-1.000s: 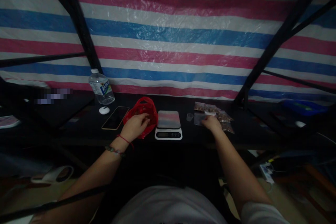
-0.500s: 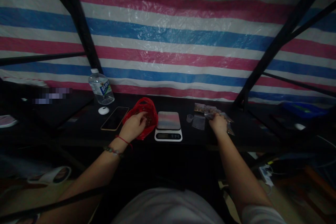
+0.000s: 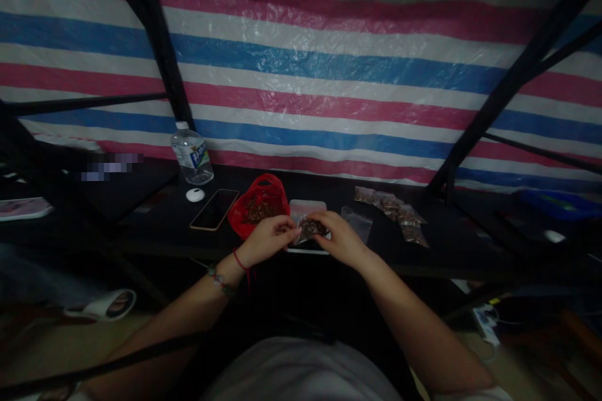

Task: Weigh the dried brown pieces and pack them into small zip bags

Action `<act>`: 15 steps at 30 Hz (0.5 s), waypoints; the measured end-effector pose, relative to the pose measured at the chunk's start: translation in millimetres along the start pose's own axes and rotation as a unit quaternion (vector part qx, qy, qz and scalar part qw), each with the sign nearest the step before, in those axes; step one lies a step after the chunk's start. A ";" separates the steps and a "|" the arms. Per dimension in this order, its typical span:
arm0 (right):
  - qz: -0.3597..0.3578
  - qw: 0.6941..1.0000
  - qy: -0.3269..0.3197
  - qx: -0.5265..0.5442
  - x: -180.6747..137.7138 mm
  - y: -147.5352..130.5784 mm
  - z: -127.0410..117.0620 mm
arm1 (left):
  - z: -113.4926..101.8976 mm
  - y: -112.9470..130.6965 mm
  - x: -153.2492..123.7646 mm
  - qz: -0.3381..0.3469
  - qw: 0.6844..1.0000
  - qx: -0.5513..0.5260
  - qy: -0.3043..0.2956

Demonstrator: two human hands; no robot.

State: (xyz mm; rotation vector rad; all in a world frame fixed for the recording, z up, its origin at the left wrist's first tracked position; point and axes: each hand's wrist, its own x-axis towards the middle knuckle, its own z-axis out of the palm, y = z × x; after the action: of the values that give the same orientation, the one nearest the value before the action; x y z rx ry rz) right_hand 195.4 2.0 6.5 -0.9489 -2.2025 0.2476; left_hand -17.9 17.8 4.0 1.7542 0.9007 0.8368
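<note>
The small bag (image 3: 310, 230), a clear plastic one with loose brown bits inside, was held between the two hands, above the near part of the scale (image 3: 308, 207) on the desk (image 3: 164, 235). Whether its underside touched the scale could not be told.

The left hand (image 3: 275, 235) had its grip nearly closed, thumb and fingertips brought together at the bag's 9 o'clock edge. The right hand (image 3: 342, 239) had its grip part-closed, thumb and fingers set apart about the 3 o'clock side, with the bag between them.

Taking the bag as centre, the red bag (image 3: 238, 219) stood at 10 o'clock, open-topped and holding similar bits. A clear bag (image 3: 361, 223) lay flat at 3 o'clock, just beside the right hand; the filled bags (image 3: 411, 216) lay beyond it. The phone (image 3: 214, 209) lay at 9 o'clock.

In this inspector's judgement the item was light, limp and somewhat slippery, its contents liable to shift. Best hold: the edges of the film, pinched lightly, with one side supported. Whether the mouth was sealed could not be established.
</note>
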 end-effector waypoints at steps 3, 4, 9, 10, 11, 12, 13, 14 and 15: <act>0.008 1.000 -0.021 0.009 -1.1 -6.3 6.4 | -1.5 -3.9 0.8 -0.015 1.000 0.020 -0.003; 0.010 1.000 -0.025 0.011 -1.1 -5.6 7.0 | -3.2 -4.5 1.3 -0.017 1.000 0.020 -0.006; 0.014 0.999 0.035 0.002 -0.4 -2.8 10.1 | -7.7 1.2 1.6 -0.035 0.998 -0.046 -0.025; 0.027 0.998 0.058 0.002 -0.3 -5.3 11.6 | -6.7 2.8 1.4 -0.035 0.997 -0.063 -0.020; 0.044 0.996 0.073 0.010 -0.2 -9.1 13.4 | -5.1 3.9 1.1 -0.035 0.996 -0.076 -0.010; 0.066 0.995 0.075 0.027 0.0 -14.0 15.3 | -3.0 4.6 0.8 -0.034 0.996 -0.084 0.000; 0.089 0.993 0.066 0.049 0.2 -19.4 17.4 | -0.6 4.8 0.6 -0.031 0.996 -0.088 0.011; 0.111 0.990 0.049 0.071 0.4 -24.9 19.3 | 2.1 4.5 0.3 -0.027 0.996 -0.086 0.019; 0.133 0.987 0.031 0.087 0.6 -30.0 21.0 | 5.0 3.9 0.0 -0.021 0.996 -0.079 0.024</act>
State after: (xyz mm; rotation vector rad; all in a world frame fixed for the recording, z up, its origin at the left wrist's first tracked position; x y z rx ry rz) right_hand 164.0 -16.8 4.3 -1.1334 -1.9581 0.5192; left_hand -12.9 14.6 6.1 1.5788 0.8765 0.9011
